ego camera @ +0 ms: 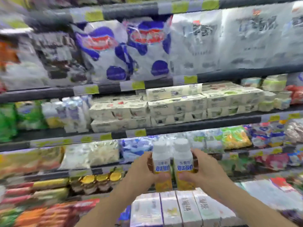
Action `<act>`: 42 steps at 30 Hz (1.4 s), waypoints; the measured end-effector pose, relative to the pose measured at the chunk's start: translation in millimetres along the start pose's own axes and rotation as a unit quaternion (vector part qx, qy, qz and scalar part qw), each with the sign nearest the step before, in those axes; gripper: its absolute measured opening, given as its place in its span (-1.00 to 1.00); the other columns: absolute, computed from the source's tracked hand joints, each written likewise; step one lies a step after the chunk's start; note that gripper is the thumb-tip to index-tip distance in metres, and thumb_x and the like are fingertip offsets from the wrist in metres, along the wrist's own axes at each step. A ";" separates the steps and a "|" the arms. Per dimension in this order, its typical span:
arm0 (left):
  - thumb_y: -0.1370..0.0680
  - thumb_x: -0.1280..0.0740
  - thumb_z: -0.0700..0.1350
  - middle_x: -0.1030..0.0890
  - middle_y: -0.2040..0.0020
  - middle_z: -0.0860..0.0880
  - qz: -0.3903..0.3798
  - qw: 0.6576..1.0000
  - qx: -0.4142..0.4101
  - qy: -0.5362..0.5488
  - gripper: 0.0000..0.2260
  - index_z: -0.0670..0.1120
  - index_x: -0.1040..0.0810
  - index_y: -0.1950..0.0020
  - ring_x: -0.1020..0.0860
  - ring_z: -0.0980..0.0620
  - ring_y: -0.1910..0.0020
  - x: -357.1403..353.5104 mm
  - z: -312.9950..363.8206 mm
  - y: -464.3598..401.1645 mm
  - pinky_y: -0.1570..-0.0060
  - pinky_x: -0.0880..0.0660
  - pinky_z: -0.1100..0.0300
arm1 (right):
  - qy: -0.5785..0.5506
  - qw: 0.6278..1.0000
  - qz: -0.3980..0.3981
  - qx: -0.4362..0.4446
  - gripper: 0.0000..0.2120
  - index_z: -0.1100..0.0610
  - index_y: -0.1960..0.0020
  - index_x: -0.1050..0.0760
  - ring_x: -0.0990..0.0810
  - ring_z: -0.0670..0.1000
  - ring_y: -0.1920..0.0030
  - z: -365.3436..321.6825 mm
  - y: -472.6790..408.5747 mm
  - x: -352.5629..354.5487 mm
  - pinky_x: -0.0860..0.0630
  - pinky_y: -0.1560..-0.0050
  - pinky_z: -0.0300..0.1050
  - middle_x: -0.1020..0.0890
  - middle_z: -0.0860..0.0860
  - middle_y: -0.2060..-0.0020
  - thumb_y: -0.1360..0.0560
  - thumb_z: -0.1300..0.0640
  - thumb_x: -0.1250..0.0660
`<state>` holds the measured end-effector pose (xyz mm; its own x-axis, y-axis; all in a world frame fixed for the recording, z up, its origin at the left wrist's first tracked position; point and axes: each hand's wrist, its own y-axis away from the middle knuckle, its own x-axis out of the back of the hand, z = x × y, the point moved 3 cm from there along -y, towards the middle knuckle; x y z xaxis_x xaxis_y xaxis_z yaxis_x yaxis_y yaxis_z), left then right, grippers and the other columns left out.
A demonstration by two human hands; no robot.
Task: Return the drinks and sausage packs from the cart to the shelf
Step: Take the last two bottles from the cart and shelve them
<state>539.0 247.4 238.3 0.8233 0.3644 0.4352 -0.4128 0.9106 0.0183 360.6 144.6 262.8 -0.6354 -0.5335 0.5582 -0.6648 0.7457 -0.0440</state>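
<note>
Both forearms reach forward and up toward the shelf [203, 126]. The left hand [141, 171] grasps the left bottle [161, 163], the right hand [201, 169] the right bottle [183, 161], fingers wrapped round the lower bodies. Both stand upright, touching, caps above the fingertips, white cartons [177, 208] just below.

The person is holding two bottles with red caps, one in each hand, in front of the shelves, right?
Not quite: the caps are white, not red. The head view shows the left hand on the left bottle and the right hand on the right bottle, held side by side before the shelves.
</note>
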 end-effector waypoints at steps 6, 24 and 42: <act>-0.28 -0.62 -0.10 -0.72 0.07 0.10 0.113 0.992 0.043 -0.015 -0.52 0.05 -0.58 -0.15 -0.67 0.17 0.10 181.7 -77.5 47.7 0.17 -0.59 0.21 | -0.005 0.998 -0.047 0.052 -0.56 -0.10 0.00 -0.52 -0.66 -0.17 0.14 -109.9 -61.6 -156.6 -0.61 0.08 -0.10 -0.71 -0.17 0.18 -0.23 0.13 -0.64; -0.35 -0.59 -0.15 -0.67 0.02 0.05 0.353 0.930 0.089 -0.060 -0.58 -0.02 -0.53 -0.14 -0.63 0.09 0.05 428.5 -152.5 30.9 0.18 -0.55 0.24 | -0.019 0.968 -0.152 0.199 -0.59 -0.09 -0.06 -0.41 -0.52 -0.29 0.09 -270.8 -187.7 -343.1 -0.41 0.22 -0.35 -0.58 -0.19 0.08 -0.38 0.16 -0.56; -0.34 -0.60 -0.04 -0.57 0.11 0.14 0.258 0.954 -0.005 -0.155 -0.57 0.02 -0.49 -0.10 -0.52 0.16 0.18 545.1 -202.9 -93.3 0.29 -0.38 0.34 | 0.046 0.992 0.044 0.111 -0.55 -0.10 -0.12 -0.40 -0.56 -0.09 0.01 -337.5 -267.7 -452.8 -0.49 0.05 -0.13 -0.57 -0.16 0.00 -0.37 0.17 -0.53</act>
<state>1105.4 400.5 291.2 0.3559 0.6907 0.6295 -0.7272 0.6278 -0.2776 958.8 321.2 301.5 -0.6625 -0.4239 0.6176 -0.6851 0.6762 -0.2708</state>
